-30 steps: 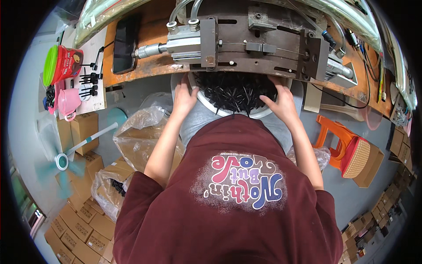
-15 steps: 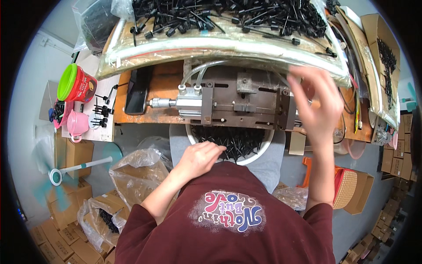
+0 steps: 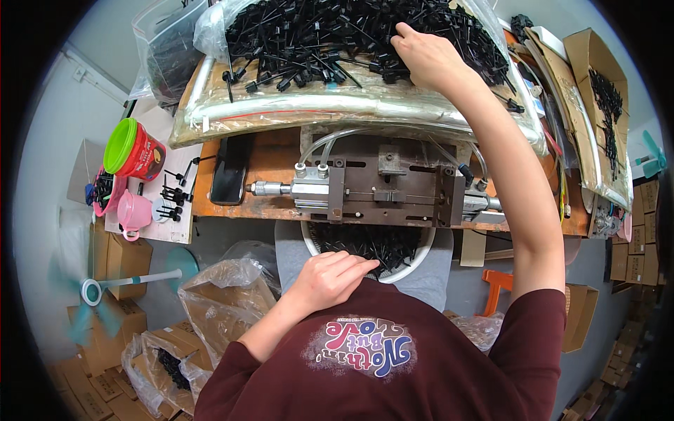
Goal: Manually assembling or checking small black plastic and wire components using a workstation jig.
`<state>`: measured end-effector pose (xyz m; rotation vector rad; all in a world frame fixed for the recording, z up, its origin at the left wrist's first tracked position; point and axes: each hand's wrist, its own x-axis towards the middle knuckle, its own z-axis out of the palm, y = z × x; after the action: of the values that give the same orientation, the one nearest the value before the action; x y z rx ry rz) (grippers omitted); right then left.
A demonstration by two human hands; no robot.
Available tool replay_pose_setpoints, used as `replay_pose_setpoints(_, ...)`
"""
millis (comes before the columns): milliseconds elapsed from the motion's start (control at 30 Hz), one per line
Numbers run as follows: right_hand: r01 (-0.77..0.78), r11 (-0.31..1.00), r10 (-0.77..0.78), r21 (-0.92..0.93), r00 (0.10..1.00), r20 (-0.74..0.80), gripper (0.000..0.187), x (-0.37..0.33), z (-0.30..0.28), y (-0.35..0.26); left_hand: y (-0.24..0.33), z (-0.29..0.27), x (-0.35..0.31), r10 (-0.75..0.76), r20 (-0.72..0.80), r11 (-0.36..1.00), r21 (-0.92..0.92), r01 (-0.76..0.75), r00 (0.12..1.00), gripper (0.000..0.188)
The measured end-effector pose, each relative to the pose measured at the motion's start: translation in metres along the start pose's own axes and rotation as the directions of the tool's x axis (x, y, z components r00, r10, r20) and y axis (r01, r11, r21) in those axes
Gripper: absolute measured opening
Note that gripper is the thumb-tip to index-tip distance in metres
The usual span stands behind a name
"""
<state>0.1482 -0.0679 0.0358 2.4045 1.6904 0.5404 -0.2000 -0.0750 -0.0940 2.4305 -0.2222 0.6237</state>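
I have the right hand (image 3: 434, 62) over the heap of black pieces (image 3: 316, 42), its fingers bent and their tips down at the right part of the pile; whether a piece is pinched between them I can't make out. The left hand (image 3: 326, 282) sits low in front of the maroon shirt (image 3: 421, 323), fingers loosely curled together with the tips by the near rim of the white tub (image 3: 425, 245). From here I can't see if it holds anything.

That round tub stands between the person's legs, under the tabletop (image 3: 270, 165) edge, and is well filled with black pieces of the same sort. At upper right I see more of them strewn in a long cardboard box (image 3: 579, 56); at lower left a plastic-lined carton (image 3: 200, 375) has a dark clump inside. A clear bag (image 3: 168, 59) at upper left bulges with dark contents. On the left side the pink basket (image 3: 116, 189) carries small dark items, beside a red bucket (image 3: 149, 160) with a green top and a pink cup (image 3: 133, 212), whose insides I can't read.

The heap spreads over a plastic-covered shelf (image 3: 281, 109) above the metal fixture (image 3: 386, 198). Its pieces are glossy, with thin straight stems and thicker, blocky ends, lying crisscrossed at every angle.
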Motion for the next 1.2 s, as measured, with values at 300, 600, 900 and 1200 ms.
replay_pose_setpoints(300,0.063,0.986,-0.083,0.152,0.988,0.128,0.036,-0.011,-0.022,-0.004,-0.002,0.000,0.005,0.034,-0.020,0.999,-0.008,-0.034,0.999,0.033)
replay_pose_setpoints(600,0.079,0.996,-0.087,0.039,0.955,0.282,0.036,-0.001,-0.035,-0.017,0.001,-0.003,0.006,0.038,0.001,0.999,0.001,-0.038,0.999,0.034)
replay_pose_setpoints(900,0.117,0.970,-0.153,0.213,0.976,0.158,0.049,-0.004,-0.036,-0.012,0.005,-0.006,0.004,0.035,-0.027,0.999,0.001,-0.035,0.999,0.036)
replay_pose_setpoints(1200,-0.127,0.528,0.200,0.839,0.980,0.023,0.025,-0.022,-0.036,0.026,0.005,-0.036,0.043,0.055,-0.262,0.994,-0.079,-0.078,0.963,0.032)
